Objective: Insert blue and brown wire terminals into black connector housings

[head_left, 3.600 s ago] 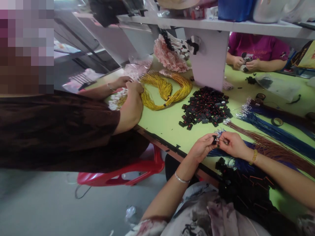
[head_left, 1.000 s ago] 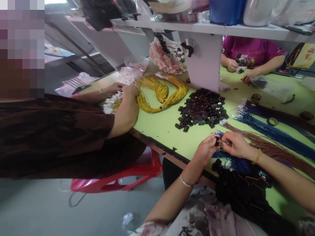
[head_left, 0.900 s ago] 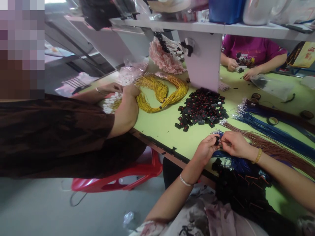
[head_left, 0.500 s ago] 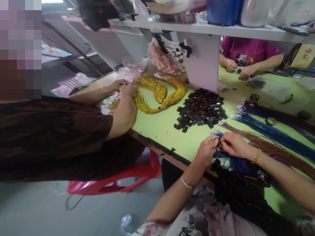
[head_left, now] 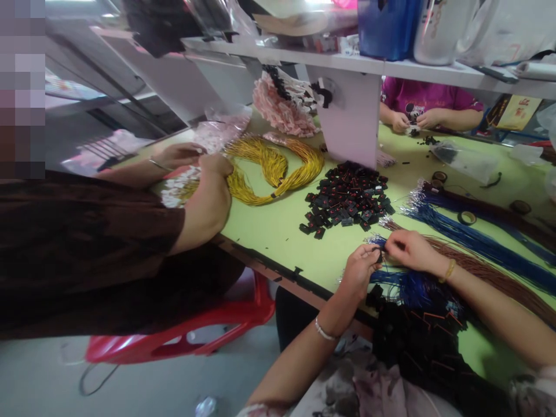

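My left hand (head_left: 361, 269) pinches a small black connector housing (head_left: 379, 255) between thumb and fingertips. Just right of it, the fingers of my right hand (head_left: 408, 252) are pinched together close to the housing; what they hold is too small to make out. Beneath both hands lies a bundle of blue wires (head_left: 414, 289) with metal terminals on its ends. Many black housings with orange marks form a pile (head_left: 347, 197) beyond my hands, and a heap of black parts with orange strips (head_left: 421, 341) sits nearest my body.
Brown wires (head_left: 486, 266) and more blue wires (head_left: 473, 231) stretch off to the right, beside tape rolls (head_left: 467, 218). At left, a co-worker's hands (head_left: 212, 162) are by yellow wires (head_left: 260, 168). Another person (head_left: 430, 104) works across the table. A shelf (head_left: 286, 61) overhangs it.
My right hand has drawn slightly away from the housing, which stays in my left hand. The whole view has shifted a little. The co-worker's hands at left have spread slightly.
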A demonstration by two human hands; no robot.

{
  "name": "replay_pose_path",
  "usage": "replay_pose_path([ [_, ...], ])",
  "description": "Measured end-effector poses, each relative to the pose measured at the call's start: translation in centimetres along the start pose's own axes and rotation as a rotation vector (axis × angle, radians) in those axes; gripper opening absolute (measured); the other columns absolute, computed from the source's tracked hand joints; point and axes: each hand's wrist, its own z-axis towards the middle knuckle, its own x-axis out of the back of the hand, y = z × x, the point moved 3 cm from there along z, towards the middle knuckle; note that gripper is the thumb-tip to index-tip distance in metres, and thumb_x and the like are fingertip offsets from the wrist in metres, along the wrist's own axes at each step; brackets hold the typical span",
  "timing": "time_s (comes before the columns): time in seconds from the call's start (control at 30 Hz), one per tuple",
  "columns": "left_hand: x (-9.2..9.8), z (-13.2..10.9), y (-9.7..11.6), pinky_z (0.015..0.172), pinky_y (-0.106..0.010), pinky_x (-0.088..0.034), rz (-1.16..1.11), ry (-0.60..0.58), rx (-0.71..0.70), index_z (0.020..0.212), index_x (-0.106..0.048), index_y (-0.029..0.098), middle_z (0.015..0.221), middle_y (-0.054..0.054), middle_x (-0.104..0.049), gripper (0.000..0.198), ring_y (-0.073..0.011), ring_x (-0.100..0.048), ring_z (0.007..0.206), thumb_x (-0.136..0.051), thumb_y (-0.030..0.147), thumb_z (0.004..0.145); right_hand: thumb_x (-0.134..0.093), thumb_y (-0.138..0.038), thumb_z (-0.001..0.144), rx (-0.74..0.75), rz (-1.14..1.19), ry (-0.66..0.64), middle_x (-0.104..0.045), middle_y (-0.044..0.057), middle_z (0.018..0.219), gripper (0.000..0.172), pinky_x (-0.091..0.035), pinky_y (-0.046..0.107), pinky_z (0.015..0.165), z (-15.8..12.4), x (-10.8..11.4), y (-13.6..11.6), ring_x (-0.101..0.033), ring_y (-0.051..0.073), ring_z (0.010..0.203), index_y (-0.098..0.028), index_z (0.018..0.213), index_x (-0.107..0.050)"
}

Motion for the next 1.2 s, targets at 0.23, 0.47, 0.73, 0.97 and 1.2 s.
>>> replay_pose_path([
  [0.23,0.4,0.4,0.0,0.058,-0.021,-0.045,0.033,-0.014,0.014,0.087,-0.062,0.011,0.07,-0.003,-0.062,0.03,-0.0102,-0.059,0.063,-0.077,0.027,0.065,-0.056,-0.03,0.082,-0.399,-0.417,0.007,-0.063,0.006,0.075,0.016,-0.024,0.025,0.053,0.7,1.8,6.4,-0.05,0.014,0.06,-0.018,0.073,-0.061],
  [0.47,0.5,0.4,-0.1,0.057,-0.02,-0.045,0.025,-0.02,0.031,0.086,-0.061,0.011,0.07,-0.003,-0.061,0.029,-0.0099,-0.058,0.062,-0.076,0.026,0.066,-0.047,-0.029,0.086,-0.351,-0.367,0.035,-0.062,0.004,0.07,0.018,-0.024,0.025,0.054,0.5,2.6,6.7,-0.047,0.014,0.058,-0.018,0.074,-0.057],
  [0.73,0.2,0.4,-0.1,0.063,-0.021,-0.047,-0.03,-0.055,0.012,0.088,-0.062,0.012,0.074,-0.003,-0.06,0.027,-0.0107,-0.059,0.069,-0.075,0.023,0.068,-0.051,-0.025,0.078,-0.209,0.121,0.13,-0.058,-0.001,0.065,0.013,-0.033,0.021,0.054,3.3,1.6,3.3,-0.045,0.01,0.055,-0.016,0.072,-0.057],
  [0.97,0.2,0.6,-0.3,0.067,-0.023,-0.046,-0.097,-0.082,0.009,0.088,-0.061,0.013,0.079,-0.004,-0.061,0.024,-0.0115,-0.058,0.073,-0.073,0.02,0.069,-0.053,-0.021,0.072,-0.201,0.393,0.107,-0.052,-0.003,0.061,0.006,-0.035,0.02,0.052,2.2,0.3,0.9,-0.042,0.009,0.054,-0.016,0.069,-0.054],
  [1.2,0.1,0.8,-0.7,0.072,-0.025,-0.046,-0.134,-0.102,0.023,0.089,-0.062,0.013,0.082,-0.005,-0.061,0.022,-0.0121,-0.058,0.075,-0.07,0.019,0.071,-0.055,-0.019,0.069,-0.218,0.32,0.03,-0.046,-0.005,0.056,0.005,-0.03,0.02,0.049,-0.3,-0.4,-0.1,-0.037,0.007,0.051,-0.017,0.065,-0.055],
])
